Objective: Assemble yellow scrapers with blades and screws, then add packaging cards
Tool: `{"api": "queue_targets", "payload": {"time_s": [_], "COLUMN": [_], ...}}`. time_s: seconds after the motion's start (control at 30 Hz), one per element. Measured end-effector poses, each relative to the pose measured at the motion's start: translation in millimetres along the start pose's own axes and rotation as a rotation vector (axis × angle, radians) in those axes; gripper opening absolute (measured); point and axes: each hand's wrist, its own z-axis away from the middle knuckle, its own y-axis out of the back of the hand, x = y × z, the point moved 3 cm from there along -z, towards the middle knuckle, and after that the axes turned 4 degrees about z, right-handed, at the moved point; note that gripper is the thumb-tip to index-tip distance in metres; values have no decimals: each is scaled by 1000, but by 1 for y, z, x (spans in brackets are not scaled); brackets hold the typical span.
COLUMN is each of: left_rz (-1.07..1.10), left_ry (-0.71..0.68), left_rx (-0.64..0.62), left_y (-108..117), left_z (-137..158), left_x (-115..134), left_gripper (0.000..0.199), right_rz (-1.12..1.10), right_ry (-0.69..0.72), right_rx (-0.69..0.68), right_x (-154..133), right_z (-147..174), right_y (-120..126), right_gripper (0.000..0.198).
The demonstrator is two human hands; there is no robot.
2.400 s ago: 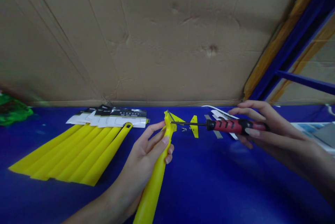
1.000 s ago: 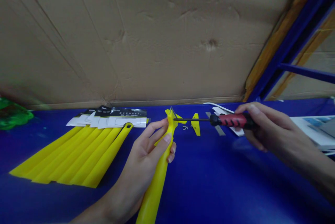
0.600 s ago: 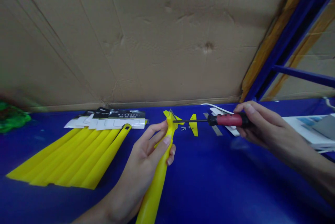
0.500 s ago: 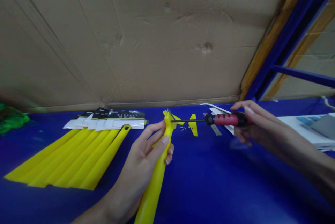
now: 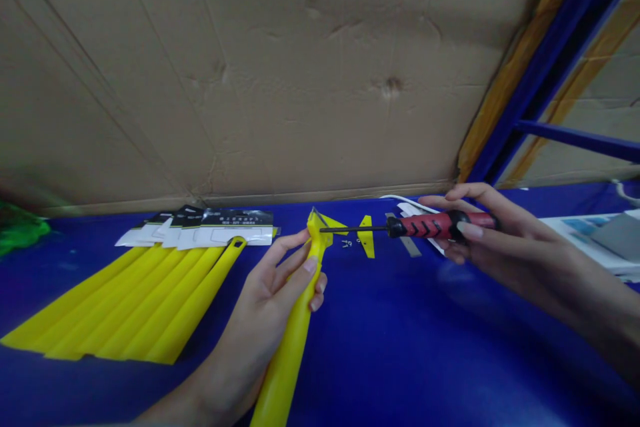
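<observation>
At the centre of the frame, the left hand (image 5: 275, 290) is wrapped around a yellow tool (image 5: 287, 360) whose handle runs down to the bottom edge. Right of centre, the right hand (image 5: 500, 230) grips a red-and-black screwdriver (image 5: 425, 224) between thumb and fingers, its shaft pointing left to the yellow tool's head. Behind the shaft, a flat yellow piece (image 5: 367, 240), small screws (image 5: 346, 243) and a grey strip (image 5: 411, 246) lie on the blue worktop (image 5: 400, 347); yellow handles (image 5: 125, 307) fan out at lower left.

Left hand (image 5: 270, 290) closed, thumb uppermost; right hand (image 5: 515, 244) loosely curled, lower fingers seemingly tucked beneath
</observation>
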Motion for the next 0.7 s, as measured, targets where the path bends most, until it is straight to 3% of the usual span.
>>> {"api": "queue_targets", "payload": {"time_s": [0.07,0.17,0.33,0.47,0.57,0.7], "left_rz": [-4,-8,34,24,-9,-36], "left_ry": [-5,4,-15,-1,16,4], "left_rx": [-8,-13,49,30,-2,-11], "left_y": [-1,-3,-2,-2,-2,1], "left_z": [1,2,1,2,3,1], "left_x": [0,1,5,5,2,1], "left_gripper": [51,48,50,49,49,50], "right_rz": [122,280,73,164,275,127], "right_ry": [27,-11,-98,-9,-26,-56], "right_rx": [-10,23,-69,-19,28,-12], "right_x": [-1,-1,0,-1,1,0], "right_z": [-1,-2,2,1,-2,-1], "right_y": [1,3,0,2,3,1], "right_gripper": [21,40,33,29,40,29]}}
